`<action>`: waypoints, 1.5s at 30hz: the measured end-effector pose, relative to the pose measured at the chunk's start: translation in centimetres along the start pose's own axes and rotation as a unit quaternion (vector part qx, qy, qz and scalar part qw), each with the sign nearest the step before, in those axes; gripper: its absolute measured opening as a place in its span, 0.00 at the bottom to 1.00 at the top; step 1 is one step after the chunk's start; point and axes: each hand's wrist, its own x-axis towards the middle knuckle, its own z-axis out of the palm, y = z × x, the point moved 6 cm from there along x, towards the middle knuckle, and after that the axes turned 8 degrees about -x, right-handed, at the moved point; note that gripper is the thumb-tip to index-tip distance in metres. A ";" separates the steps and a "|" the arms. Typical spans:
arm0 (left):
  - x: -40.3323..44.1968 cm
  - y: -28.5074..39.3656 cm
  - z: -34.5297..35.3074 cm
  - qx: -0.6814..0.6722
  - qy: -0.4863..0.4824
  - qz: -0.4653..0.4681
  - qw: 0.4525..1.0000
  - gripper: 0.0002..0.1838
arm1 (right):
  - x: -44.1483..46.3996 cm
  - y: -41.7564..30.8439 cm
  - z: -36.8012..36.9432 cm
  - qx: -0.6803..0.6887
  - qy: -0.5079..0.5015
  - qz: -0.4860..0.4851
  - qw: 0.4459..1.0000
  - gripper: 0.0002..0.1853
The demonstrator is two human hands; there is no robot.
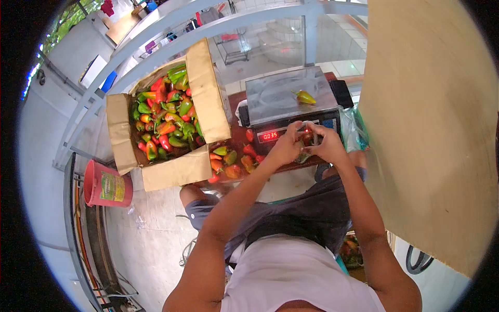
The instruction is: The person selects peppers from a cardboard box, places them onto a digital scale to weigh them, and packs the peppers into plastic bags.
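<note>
A yellow-green pepper [305,97] lies on the metal plate of the scale [280,86], whose red display reads 0.035. In front of the scale, my left hand [289,145] and my right hand [328,144] are close together, fingers curled round a clear plastic bag with dark red and green content [307,138]. The fingers of both hands pinch at its top and sides. Several red, orange and green peppers [232,171] lie on the red tabletop to the left of my hands.
An open cardboard box [208,93] full of peppers stands left of the scale. Clear plastic bags [354,127] lie at its right. A pink bucket [108,184] is at the lower left, a brown board [426,104] at the right, and metal railings behind.
</note>
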 end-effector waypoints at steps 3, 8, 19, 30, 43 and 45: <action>-1.5 -0.1 0.5 0.259 -0.098 -0.004 0.961 0.35 | 0.4 2.7 0.2 -0.012 0.027 -0.022 0.999 0.40; -1.2 5.4 -0.8 0.300 -0.048 0.102 0.947 0.34 | 0.5 2.2 -1.7 0.059 0.045 -0.026 0.997 0.38; -1.0 5.5 -1.6 0.475 -0.193 -0.055 0.857 0.16 | 2.3 -0.6 -1.2 0.052 -0.089 0.041 0.994 0.35; 2.3 7.1 -1.5 0.356 -0.437 -0.038 0.826 0.12 | 2.8 0.9 -1.1 -0.056 -0.187 0.001 0.981 0.31; 13.1 3.1 -4.7 0.484 0.059 0.042 0.872 0.29 | 0.7 -1.6 -5.1 0.113 -0.050 -0.011 0.992 0.38; 11.9 5.1 -6.5 0.362 0.105 0.146 0.915 0.29 | 0.6 -1.2 -5.1 0.108 -0.051 -0.005 0.993 0.38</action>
